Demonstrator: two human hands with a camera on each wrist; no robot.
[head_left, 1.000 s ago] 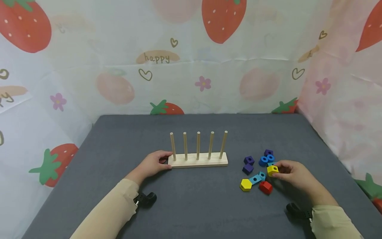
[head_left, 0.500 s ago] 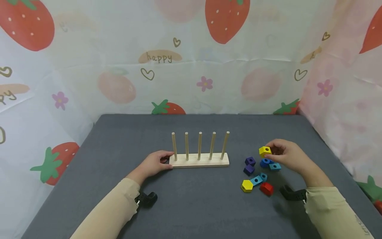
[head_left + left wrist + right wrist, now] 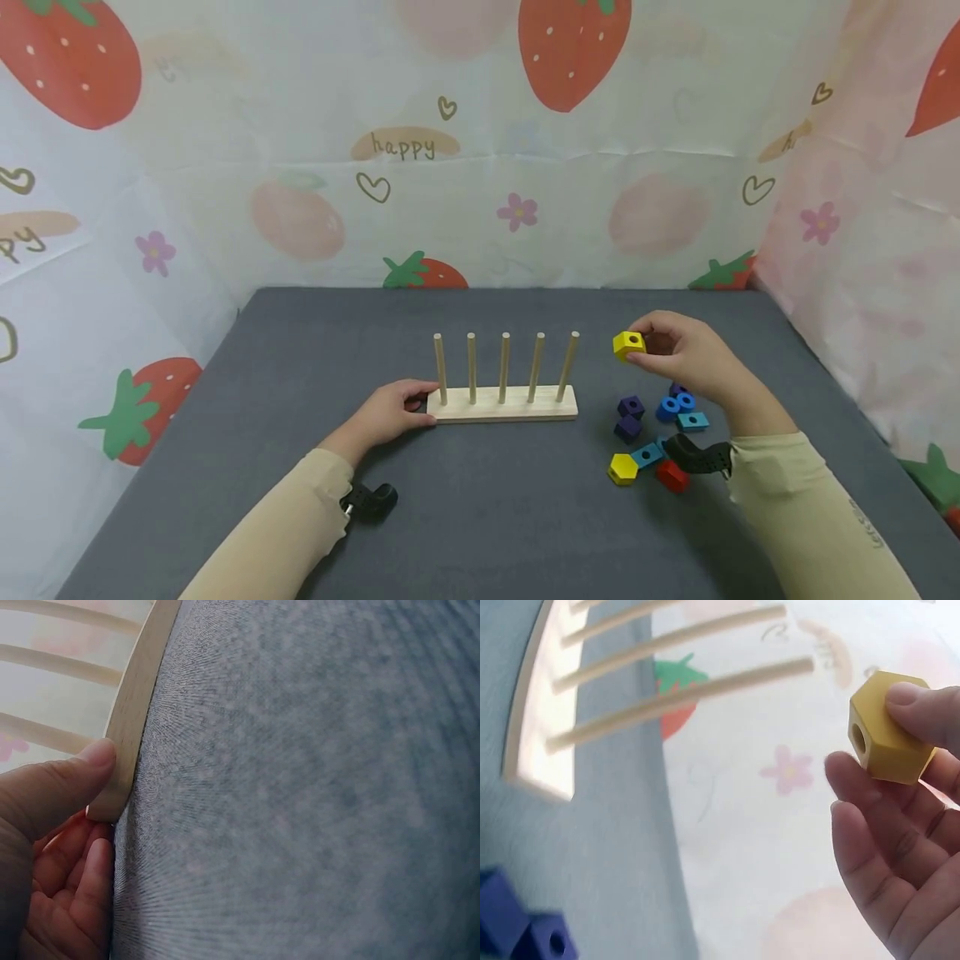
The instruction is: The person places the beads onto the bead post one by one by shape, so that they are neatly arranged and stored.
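Note:
A wooden peg stand (image 3: 502,404) with several upright pegs sits mid-table in the head view. My left hand (image 3: 386,414) grips its left end, thumb on the front face of the base (image 3: 129,727) in the left wrist view. Up in the air to the right of the stand, my right hand (image 3: 686,354) pinches a yellow hexagonal bead (image 3: 628,344) between thumb and fingers. The right wrist view shows the hole in this yellow bead (image 3: 889,727) facing the pegs. Every peg is bare.
Loose wooden beads lie right of the stand: purple cubes (image 3: 628,418), blue rings (image 3: 667,408), light-blue blocks (image 3: 692,422), a yellow hexagonal one (image 3: 622,469) and a red one (image 3: 672,477). My right forearm (image 3: 810,508) and its black wrist mount (image 3: 697,455) pass over part of the group.
My right hand has lifted the yellow bead from among the loose beads and carried it up, away and to the left. The left hand stays on the stand's end.

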